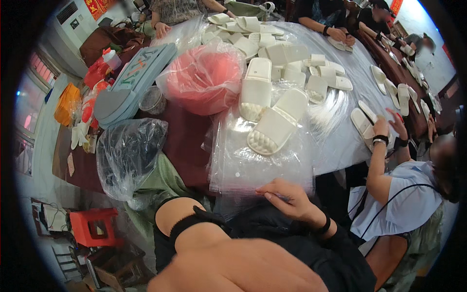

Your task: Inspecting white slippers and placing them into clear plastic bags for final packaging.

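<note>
My right hand is at the near edge of a stack of clear plastic bags, thumb and fingers closed on the pinkish edge of a bag. Very close in view, the back of my left hand fills the bottom; its fingers are hidden. A pair of white slippers lies on the stack: the left slipper points away from me, and the right slipper is tilted beside it, its bumpy heel toward me. Neither hand touches them.
Behind lies a heap of white slippers. A pink plastic-lined basin, grey-blue folding stool and bagged dark bundle stand left. A co-worker handles slippers at right; others work across the table. A red stool is on the floor.
</note>
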`<state>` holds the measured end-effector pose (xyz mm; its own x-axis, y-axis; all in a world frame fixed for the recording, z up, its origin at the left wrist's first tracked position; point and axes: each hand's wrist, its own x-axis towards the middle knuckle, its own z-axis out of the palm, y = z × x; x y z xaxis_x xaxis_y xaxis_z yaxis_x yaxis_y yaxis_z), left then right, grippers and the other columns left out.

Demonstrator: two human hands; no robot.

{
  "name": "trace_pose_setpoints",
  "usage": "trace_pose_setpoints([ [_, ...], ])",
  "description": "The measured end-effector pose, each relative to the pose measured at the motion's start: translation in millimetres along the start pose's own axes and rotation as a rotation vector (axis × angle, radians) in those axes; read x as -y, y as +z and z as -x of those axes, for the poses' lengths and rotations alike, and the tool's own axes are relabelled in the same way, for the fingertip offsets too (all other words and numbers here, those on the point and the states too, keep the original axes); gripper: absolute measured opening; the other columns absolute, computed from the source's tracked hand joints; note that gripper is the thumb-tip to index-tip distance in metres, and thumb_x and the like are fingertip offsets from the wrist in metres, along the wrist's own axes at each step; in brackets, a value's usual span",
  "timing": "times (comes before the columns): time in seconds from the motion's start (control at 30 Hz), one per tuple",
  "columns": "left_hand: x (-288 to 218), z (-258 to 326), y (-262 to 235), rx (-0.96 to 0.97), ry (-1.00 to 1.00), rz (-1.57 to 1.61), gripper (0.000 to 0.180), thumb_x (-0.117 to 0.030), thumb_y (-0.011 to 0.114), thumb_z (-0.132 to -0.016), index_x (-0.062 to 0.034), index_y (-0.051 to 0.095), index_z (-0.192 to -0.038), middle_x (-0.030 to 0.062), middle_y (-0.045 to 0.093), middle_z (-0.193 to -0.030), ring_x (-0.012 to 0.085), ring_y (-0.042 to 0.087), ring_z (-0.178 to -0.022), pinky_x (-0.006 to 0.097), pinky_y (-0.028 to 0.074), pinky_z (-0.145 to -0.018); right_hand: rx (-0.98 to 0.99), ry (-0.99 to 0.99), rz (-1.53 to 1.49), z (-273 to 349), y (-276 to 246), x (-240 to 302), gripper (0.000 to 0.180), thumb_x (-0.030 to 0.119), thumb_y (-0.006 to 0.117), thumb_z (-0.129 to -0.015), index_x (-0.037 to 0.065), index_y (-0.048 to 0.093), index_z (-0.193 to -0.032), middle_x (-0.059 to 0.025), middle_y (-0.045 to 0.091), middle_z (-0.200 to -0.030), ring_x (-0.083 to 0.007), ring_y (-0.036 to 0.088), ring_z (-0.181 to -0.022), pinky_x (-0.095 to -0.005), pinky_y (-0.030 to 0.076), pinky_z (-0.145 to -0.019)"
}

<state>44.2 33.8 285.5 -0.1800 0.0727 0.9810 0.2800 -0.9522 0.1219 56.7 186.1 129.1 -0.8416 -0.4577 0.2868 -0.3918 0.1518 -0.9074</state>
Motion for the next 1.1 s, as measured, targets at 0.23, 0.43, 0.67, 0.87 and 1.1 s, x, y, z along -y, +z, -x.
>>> trace_pose_setpoints([
  [0.23, -7, 31, 62, -0.327, -0.304, 0.348, 0.070, -0.053, 0.052, -0.090, 0.0103, 0.054, -0.120, 0.0409, 0.045, -0.122, 0.0490, 0.048, -0.116, 0.051, 0.044, -0.090, 0.007, -0.019, 0.017, 5, 6, -16, 0.021, 0.005, 0.059, -0.087, 0.003, 0.064, -0.108, -0.0112, 0.065, -0.091, -0.0260, 0.062, -0.082, -0.0339, 0.047, -0.073],
  [0.43, 2, 37, 46, -0.041, -0.377, 0.602, 0.098, -0.071, 0.048, -0.080, 0.0102, 0.038, -0.135, 0.0400, 0.030, -0.137, 0.0527, 0.035, -0.126, 0.057, 0.033, -0.099, 0.029, 0.008, 0.030, 2, 3, -10, 0.020, 0.004, 0.059, -0.087, 0.003, 0.065, -0.106, -0.0113, 0.066, -0.091, -0.0258, 0.062, -0.083, -0.0333, 0.048, -0.074],
  [0.67, -13, 13, -9, 0.114, -1.078, 0.536, 0.095, -0.050, 0.065, -0.083, -0.0028, 0.014, -0.148, 0.0321, 0.039, -0.135, 0.0406, 0.044, -0.124, 0.049, 0.039, -0.097, -0.035, -0.040, 0.031, 4, -5, -19, 0.020, 0.008, 0.058, -0.088, 0.003, 0.063, -0.107, -0.0136, 0.066, -0.093, -0.0299, 0.062, -0.086, -0.0367, 0.048, -0.075],
  [0.87, -85, 158, -52, 0.078, -2.016, -0.494, 0.024, -0.025, 0.058, -0.092, -0.0025, 0.063, -0.099, 0.0045, 0.063, -0.092, 0.0127, 0.059, -0.081, 0.028, 0.048, -0.072, -0.247, 0.082, 0.137, 3, -33, -54, 0.022, 0.009, 0.057, -0.089, 0.003, 0.062, -0.110, -0.0145, 0.065, -0.094, -0.0297, 0.063, -0.088, -0.0363, 0.048, -0.077],
  [1.1, -104, 248, -68, -0.022, -2.477, -0.221, 0.023, -0.023, 0.058, -0.091, -0.0035, 0.063, -0.102, 0.0067, 0.062, -0.092, 0.0161, 0.058, -0.084, 0.031, 0.047, -0.074, -0.294, 0.106, 0.156, 2, -48, -71, 0.022, 0.012, 0.057, -0.090, 0.003, 0.062, -0.110, -0.0148, 0.065, -0.095, -0.0258, 0.064, -0.086, -0.0340, 0.050, -0.075],
])
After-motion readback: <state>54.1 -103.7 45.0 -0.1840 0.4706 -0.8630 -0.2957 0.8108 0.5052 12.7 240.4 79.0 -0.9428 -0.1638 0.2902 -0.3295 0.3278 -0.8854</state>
